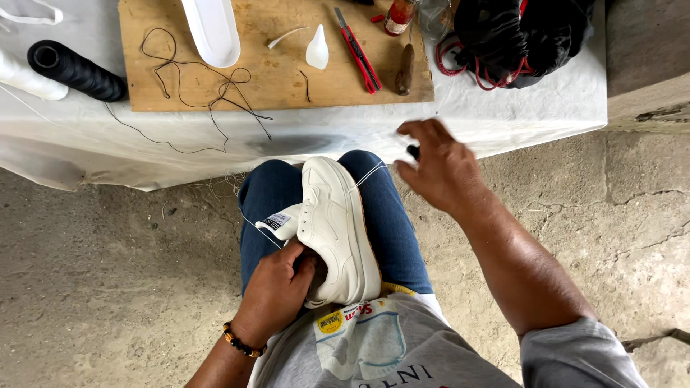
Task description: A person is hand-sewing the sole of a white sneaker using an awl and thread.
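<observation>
A white sneaker [334, 230] lies on its side between my knees, toe pointing away from me. My left hand [277, 291] is inside its opening and grips the heel end. My right hand [438, 169] is raised to the right of the toe, fingers closed on a small dark tool handle [412, 151]. A white thread [370, 174] runs taut from the shoe's edge to that hand.
A cloth-covered table [503, 108] stands ahead with a wooden board [273, 79] carrying a white sole [212, 29], black thread, a small white bottle [317, 50], a red cutter [358, 54] and an awl [405, 68]. A black thread spool [75, 70] sits left, a black bag [517, 36] right.
</observation>
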